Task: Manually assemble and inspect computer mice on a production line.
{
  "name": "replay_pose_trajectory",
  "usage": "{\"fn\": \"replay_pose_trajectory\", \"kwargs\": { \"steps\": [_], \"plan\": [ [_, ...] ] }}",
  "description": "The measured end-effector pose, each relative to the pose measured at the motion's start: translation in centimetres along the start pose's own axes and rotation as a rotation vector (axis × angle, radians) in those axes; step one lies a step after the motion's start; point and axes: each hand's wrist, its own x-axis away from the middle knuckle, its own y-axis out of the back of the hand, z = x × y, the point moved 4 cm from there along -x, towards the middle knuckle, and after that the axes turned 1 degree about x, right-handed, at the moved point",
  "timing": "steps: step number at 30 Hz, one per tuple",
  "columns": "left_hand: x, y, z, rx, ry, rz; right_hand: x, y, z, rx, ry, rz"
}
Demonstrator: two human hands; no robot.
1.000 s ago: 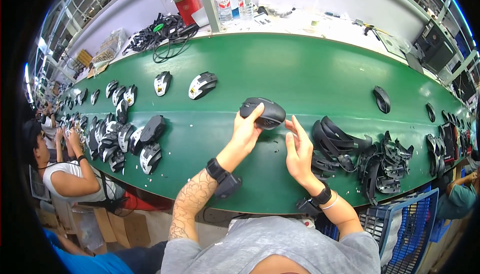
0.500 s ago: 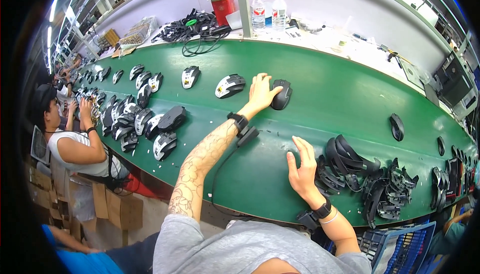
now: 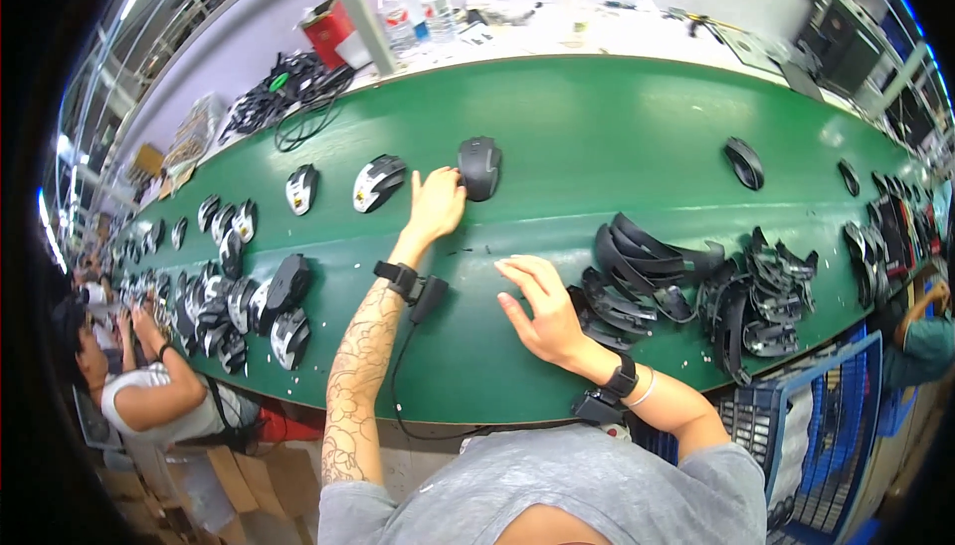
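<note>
My left hand (image 3: 438, 205) lies at the near left side of a dark grey computer mouse (image 3: 480, 166) on the green work surface (image 3: 597, 117). Its fingers are loosely bent and apart, and the thumb side meets or nearly meets the mouse; the mouse is not enclosed. Left of that hand sits a silver-and-black mouse (image 3: 380, 183). My right hand (image 3: 542, 308) hovers open over the near part of the surface, fingers stretched toward the left, nothing in it. Close to its right lies a pile of curved black plastic shells (image 3: 647, 257).
Several silver-and-black mice (image 3: 234, 296) are heaped at left, near a seated person (image 3: 164, 401). More black plastic parts (image 3: 771, 291) lie right of the shells. Another black mouse (image 3: 743, 163) sits farther right. A blue crate (image 3: 821, 426) stands below the right edge. Bottles (image 3: 436, 3) stand behind.
The view has turned, so the scene has shifted left. My left hand has slipped back from the mouse's upper side to its near left. My right hand has tilted leftward, still open.
</note>
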Motion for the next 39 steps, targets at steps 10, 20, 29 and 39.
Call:
{"fn": "replay_pose_trajectory", "kwargs": {
  "steps": [10, 20, 29, 39],
  "plan": [
    [4.2, 4.0, -11.2, 0.639, -0.508, -0.585, 1.2, 2.8, 0.9, 0.067, 0.619, -0.129],
    [9.9, -1.8, -17.0, 0.269, -1.143, 0.095, 2.6, 2.0, 2.8, -0.075, 0.777, -0.153],
    [10.4, -1.2, -16.6, 0.657, -0.919, 0.300, 3.0, 1.9, 2.8, -0.102, 0.810, -0.153],
    [13.3, 0.8, -7.4, 1.750, 0.230, 0.339, 3.8, 2.2, 3.6, -0.112, 0.776, -0.273]
  ]
}}
